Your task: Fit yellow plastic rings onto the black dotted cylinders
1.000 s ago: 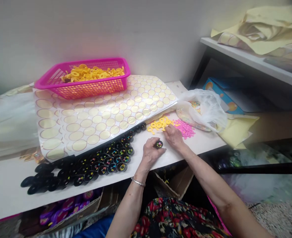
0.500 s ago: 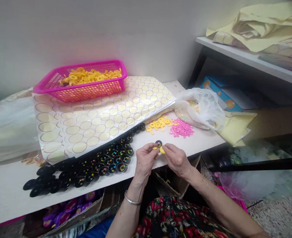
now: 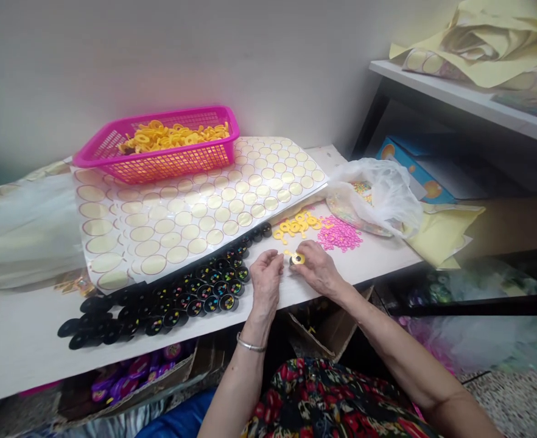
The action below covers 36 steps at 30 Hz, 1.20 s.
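Note:
My right hand (image 3: 316,267) pinches a small yellow ring-shaped piece (image 3: 299,258) with a dark centre. A bit of black shows at its left side, and I cannot tell whether that is a separate cup. Just left of it, my left hand (image 3: 266,277) has its fingertips drawn together; whatever they hold, if anything, is too small to make out. Beyond the hands lie loose yellow ring pieces (image 3: 298,225) and a heap of small pink beads (image 3: 340,234). Rows of black cups (image 3: 204,291), many with colourful bits inside, stand left of my left hand.
A pink basket (image 3: 168,163) full of yellow pieces rests on sheets of round stickers (image 3: 200,211). An open plastic bag (image 3: 387,182) stands at the right, beside yellow paper (image 3: 446,231). Below the table's front edge are cardboard boxes (image 3: 336,331). A shelf (image 3: 469,100) juts in at upper right.
My hands have moved apart; both were together at a black cup and a yellow piece. The yellow piece is now in my right hand, its ring face turned up. The view has shifted slightly.

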{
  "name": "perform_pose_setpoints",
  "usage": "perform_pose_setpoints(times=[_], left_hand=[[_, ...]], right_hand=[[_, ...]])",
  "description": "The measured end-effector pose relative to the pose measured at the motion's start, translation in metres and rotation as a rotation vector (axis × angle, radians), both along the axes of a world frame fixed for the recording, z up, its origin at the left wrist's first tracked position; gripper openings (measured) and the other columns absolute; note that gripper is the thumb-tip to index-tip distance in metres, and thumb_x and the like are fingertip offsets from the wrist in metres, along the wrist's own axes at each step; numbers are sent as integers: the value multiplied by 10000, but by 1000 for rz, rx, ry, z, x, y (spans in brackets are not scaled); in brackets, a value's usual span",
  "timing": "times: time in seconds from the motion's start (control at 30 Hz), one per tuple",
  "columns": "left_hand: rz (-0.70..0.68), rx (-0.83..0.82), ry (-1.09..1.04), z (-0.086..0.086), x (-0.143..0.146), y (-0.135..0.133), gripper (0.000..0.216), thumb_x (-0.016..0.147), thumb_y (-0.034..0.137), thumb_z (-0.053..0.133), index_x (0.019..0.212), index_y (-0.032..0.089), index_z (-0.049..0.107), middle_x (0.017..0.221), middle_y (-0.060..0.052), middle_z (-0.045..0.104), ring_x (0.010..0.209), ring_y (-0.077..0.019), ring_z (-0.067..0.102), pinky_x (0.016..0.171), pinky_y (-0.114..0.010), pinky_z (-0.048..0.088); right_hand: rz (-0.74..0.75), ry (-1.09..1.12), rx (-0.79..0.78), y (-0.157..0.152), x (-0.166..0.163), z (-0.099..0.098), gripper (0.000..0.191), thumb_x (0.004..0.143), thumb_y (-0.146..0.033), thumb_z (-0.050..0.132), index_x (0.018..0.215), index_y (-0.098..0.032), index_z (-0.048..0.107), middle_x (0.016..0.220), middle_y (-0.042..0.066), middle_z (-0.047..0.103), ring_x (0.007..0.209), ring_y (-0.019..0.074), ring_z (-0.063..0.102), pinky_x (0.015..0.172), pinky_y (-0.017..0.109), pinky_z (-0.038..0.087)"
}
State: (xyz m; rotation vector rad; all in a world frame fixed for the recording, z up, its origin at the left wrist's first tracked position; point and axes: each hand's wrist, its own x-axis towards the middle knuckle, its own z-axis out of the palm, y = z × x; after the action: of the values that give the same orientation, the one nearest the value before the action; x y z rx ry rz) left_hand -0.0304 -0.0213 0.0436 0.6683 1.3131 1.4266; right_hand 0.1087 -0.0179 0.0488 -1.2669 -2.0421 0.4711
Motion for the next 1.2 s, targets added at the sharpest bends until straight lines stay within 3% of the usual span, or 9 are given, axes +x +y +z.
perform_pose_setpoints(times=[0.2,0.33,0.47,0.57,0.77,1.03,1.2], left_hand=[[-39,-62,-4,-7,5,-2,280,597,356,696,647,91,623,503,32,512,450,-48,410,443,-184,298],[-82,-46,42,-9,15,-1,290,572,364,720,625,89,649,550,17,545,510,-64,438,483,-194,327],[-67,-24,130,-14,21,-1,272,589,369,707,592,105,644,576,9,563,563,-84,472,516,-199,351],[-55,-21,185,-15,21,-1,270,610,374,691,563,115,632,536,21,535,535,-77,451,510,-199,348],[-43,-38,175,-12,25,-4,270,627,379,681,601,120,606,484,41,493,453,-62,422,453,-193,338],[-81,-83,71,-20,29,-5,276,665,385,650,605,136,549,437,64,442,380,-59,395,386,-186,299],[-155,93,259,-20,21,-10,269,755,390,567,668,138,603,652,1,534,616,-95,494,583,-210,405]], right_hand=[[-8,-20,-50,1,-4,-4,154,759,-288,610,857,-183,556,892,66,548,828,201,471,711,318,398],[-20,39,-78,2,-4,-7,138,740,-283,629,827,-181,594,878,62,566,838,200,484,730,323,397],[-23,321,-216,0,-5,-10,162,722,-307,637,832,-188,629,834,36,584,802,171,517,721,298,415],[-89,631,-421,-5,-10,-12,252,779,-385,547,868,-172,647,813,30,598,623,114,514,575,252,417],[-325,970,-697,-10,-29,-17,336,740,-455,551,810,-137,633,474,-43,483,355,57,370,337,188,258],[-339,1056,-788,-4,-33,-14,279,695,-413,581,761,-142,585,432,-46,496,328,70,418,298,174,283],[-325,1067,-810,-6,-33,-15,285,697,-449,568,735,-169,532,448,-52,484,351,77,426,321,186,320]])
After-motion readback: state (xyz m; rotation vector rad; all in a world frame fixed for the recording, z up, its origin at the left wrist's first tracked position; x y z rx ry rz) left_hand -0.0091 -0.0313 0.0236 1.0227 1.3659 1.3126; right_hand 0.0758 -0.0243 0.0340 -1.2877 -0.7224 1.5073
